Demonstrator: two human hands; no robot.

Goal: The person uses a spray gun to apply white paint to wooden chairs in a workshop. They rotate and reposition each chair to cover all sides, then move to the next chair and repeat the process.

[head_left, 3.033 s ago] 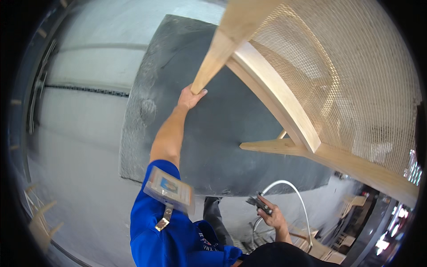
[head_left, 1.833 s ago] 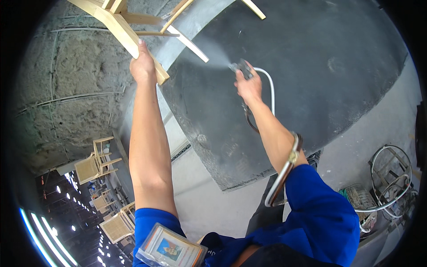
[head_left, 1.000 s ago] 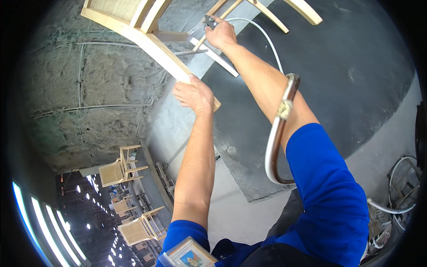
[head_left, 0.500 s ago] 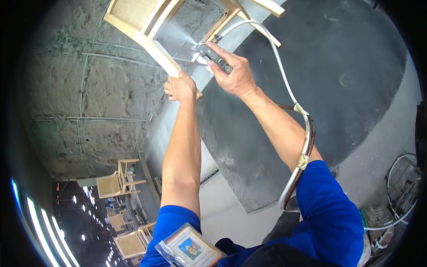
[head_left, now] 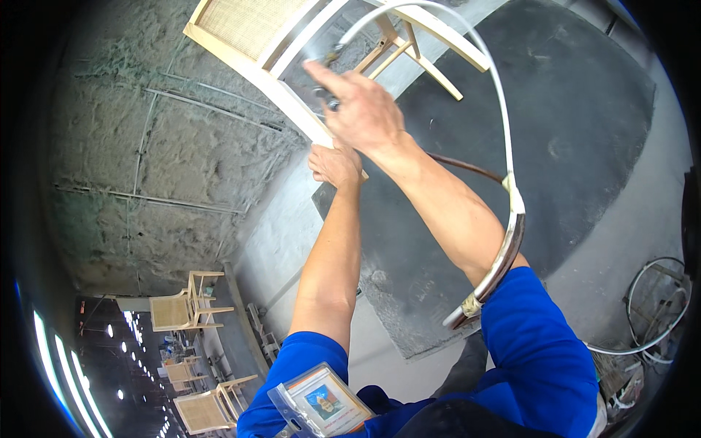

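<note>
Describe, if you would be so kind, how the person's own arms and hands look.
The left hand and right hand are bare, with no gloves or wristwatch showing, and the forearms are uncovered too. The right sleeve and left sleeve are short and bright blue. A clear badge holder lies by the left sleeve.

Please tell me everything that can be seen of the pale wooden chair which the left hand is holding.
The pale wooden chair has a beige woven panel at the upper left, and straight, slender legs. It looks tilted, and the picture's top edge cuts it off. The bare left hand grips one long bar near its end; the bare right hand, with a blurred dark hose-fed tool, hides part of it.
</note>
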